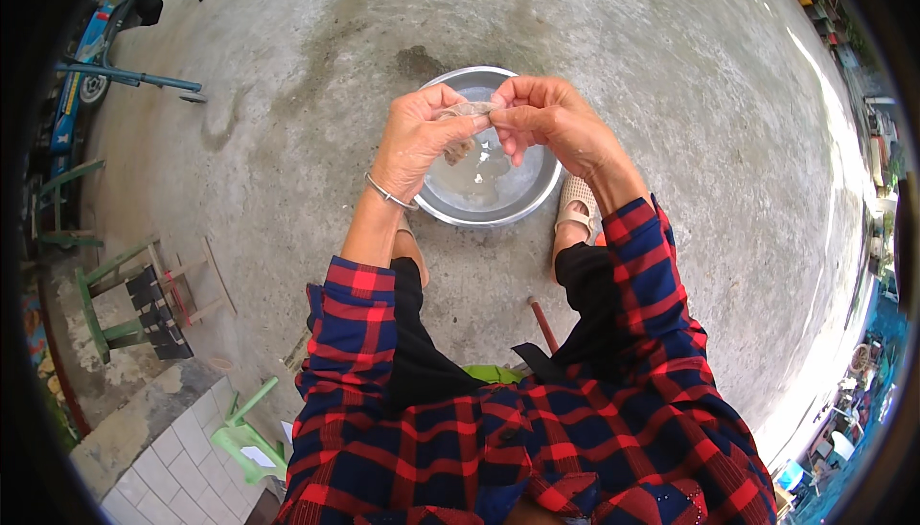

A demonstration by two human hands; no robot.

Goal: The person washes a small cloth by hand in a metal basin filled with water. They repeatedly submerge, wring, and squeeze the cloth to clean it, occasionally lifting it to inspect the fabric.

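Observation:
Above a round metal basin (479, 221) with some cloudy liquid in it, both my hands hold one limp, pale, wet-looking thing (470, 110). Its kind I cannot make out. My left hand (410, 138), with a bangle at the wrist, pinches it between thumb and fingers. A crumpled brownish part (459, 150) hangs below those fingers, over the basin. At the thing's other end my right hand (556, 123) pinches with thumb and forefinger, the other fingers curled loosely. The fingertips of the two hands almost meet.
The basin stands on a concrete floor (287, 142) between my feet, just ahead of my light sandals (577, 201). A reddish stick (542, 324) lies near my right leg. Green-framed stools (120, 333) and a light green plastic chair (251, 439) are at left; wheeled frames (144, 75) stand far left.

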